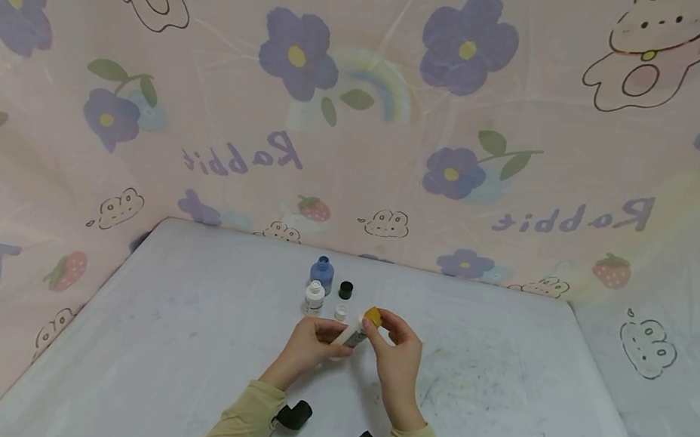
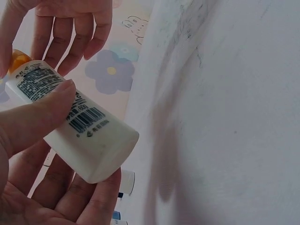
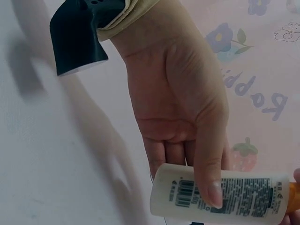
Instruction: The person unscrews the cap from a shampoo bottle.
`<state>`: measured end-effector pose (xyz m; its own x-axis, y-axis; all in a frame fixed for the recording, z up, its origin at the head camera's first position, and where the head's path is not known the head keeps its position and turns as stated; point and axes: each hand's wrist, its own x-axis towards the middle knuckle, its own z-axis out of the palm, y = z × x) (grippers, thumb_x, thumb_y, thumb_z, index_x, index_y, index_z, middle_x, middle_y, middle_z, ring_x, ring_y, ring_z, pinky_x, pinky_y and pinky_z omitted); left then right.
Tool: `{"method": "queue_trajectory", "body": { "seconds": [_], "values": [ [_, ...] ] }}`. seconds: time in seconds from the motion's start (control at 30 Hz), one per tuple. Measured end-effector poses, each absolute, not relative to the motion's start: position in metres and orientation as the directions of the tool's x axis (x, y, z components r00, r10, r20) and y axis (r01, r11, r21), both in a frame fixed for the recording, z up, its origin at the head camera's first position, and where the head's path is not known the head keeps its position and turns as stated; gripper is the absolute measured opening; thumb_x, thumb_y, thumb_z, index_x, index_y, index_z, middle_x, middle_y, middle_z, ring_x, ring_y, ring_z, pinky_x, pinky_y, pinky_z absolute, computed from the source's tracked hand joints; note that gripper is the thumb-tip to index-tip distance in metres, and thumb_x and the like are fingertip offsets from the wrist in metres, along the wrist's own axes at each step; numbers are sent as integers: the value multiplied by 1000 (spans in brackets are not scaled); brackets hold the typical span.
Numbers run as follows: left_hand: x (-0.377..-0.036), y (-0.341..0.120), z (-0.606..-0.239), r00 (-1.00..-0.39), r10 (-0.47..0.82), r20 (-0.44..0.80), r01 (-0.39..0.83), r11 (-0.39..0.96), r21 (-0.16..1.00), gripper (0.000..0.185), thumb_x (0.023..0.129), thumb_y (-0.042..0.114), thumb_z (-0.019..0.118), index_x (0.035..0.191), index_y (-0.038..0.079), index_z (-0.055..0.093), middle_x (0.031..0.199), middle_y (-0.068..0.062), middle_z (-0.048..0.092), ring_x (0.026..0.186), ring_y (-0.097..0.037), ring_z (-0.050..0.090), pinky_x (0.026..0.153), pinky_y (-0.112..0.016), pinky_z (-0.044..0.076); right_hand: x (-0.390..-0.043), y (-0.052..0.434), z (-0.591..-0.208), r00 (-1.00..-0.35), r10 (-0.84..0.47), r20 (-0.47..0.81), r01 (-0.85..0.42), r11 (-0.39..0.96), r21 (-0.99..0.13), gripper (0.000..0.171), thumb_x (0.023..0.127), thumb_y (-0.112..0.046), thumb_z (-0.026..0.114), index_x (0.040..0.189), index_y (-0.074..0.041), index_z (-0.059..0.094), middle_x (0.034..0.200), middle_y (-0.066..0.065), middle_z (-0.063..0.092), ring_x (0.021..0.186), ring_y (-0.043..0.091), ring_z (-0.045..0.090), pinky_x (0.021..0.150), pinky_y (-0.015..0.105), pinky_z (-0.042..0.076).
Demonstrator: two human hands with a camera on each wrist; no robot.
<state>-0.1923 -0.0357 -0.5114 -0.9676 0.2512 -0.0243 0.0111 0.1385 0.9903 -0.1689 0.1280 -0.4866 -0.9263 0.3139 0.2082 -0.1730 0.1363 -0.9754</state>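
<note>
Both sleeves come up from the bottom edge of the head view, each wrist carrying a black camera mount, and the hands meet above the middle of the white table [image 1: 165, 342]. Between them lies a small white bottle [image 1: 350, 338] with a printed label and barcode, tilted so that its flat base points toward the person and its orange cap [image 1: 372, 318] points away. Left hand [image 1: 310, 342] grips the lower body of the bottle: the thumb presses across the label on top while the fingers curl underneath, as the left wrist view shows plainly. Right hand [image 1: 396, 348] sits at the far end, its fingertips closed around the orange cap, with the remaining fingers loosely spread beyond it. Just behind the hands stand a blue bottle [image 1: 322, 273], a white-capped bottle [image 1: 314, 297], a small black cap [image 1: 346, 290] and a small white cap [image 1: 341, 313], all near together and apart from the held bottle
</note>
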Motion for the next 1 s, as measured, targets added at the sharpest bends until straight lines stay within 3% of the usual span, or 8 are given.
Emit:
{"method": "queue_trajectory", "body": {
  "seconds": [0.37, 0.5, 0.8, 1.0],
  "values": [
    [-191, -36, -511, -968, 250, -23, 16, 152, 988, 35, 73, 8, 84, 106, 4, 72, 103, -11, 70, 91, -20, 66, 72, -31, 55, -160, 127, -473, -940, 276, 203, -181, 103, -978, 30, 86, -12, 73, 112, 1, 68, 109, 16, 66, 106, 28, 56, 97, 47, 34],
    [-191, -36, -510, -969, 246, -27, 13, 162, 987, 37, 73, 10, 84, 107, 3, 72, 103, -10, 70, 91, -20, 66, 72, -31, 56, -166, 130, -485, -946, 250, 209, -191, 93, -977, 30, 88, -17, 72, 114, -4, 68, 112, 11, 66, 108, 24, 56, 98, 44, 33],
    [-191, -37, -510, -968, 251, -16, 24, 158, 987, 40, 72, 7, 84, 109, -2, 70, 101, -11, 70, 88, -19, 66, 70, -31, 56, -164, 132, -487, -963, 146, 227, -225, 26, -974, 34, 94, -14, 63, 126, -3, 61, 123, 11, 62, 122, 22, 48, 105, 48, 28],
    [-192, -38, -511, -972, 237, -8, 28, 147, 989, 41, 73, 7, 83, 110, -3, 69, 102, -11, 70, 90, -19, 66, 71, -30, 55, -164, 132, -486, -961, 172, 217, -215, 32, -976, 39, 92, -16, 66, 128, -7, 59, 125, 9, 61, 122, 20, 48, 106, 46, 29]
  ]
}}
